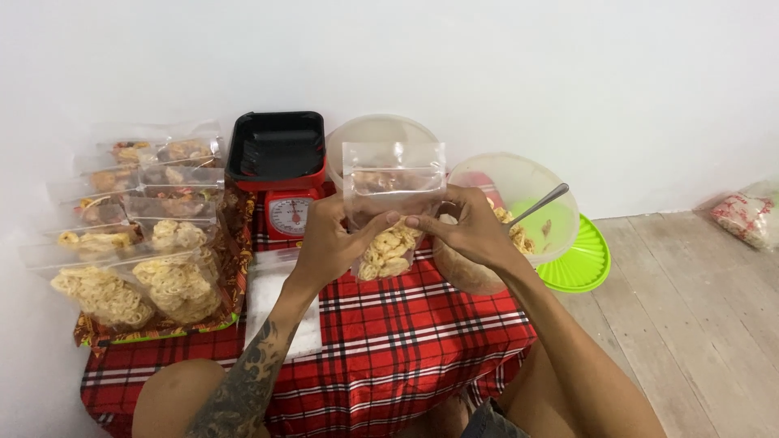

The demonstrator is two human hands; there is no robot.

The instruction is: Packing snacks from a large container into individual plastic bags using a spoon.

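2 hands, left hand (329, 235) and right hand (469, 229), pinch a clear snack pouch (392, 207) just in front of the red scale (280, 170).

- The left grip (329, 235) and the right grip (469, 229) pinched a clear zip pouch (393, 207) part-filled with yellow crackers.
- Behind it stood a red scale (280, 174) with a black tray.
- At the right, a clear tub (519, 207) held a spoon (540, 204).
- Filled pouches (142, 235) lay stacked at the left on the red checked cloth (398, 341).
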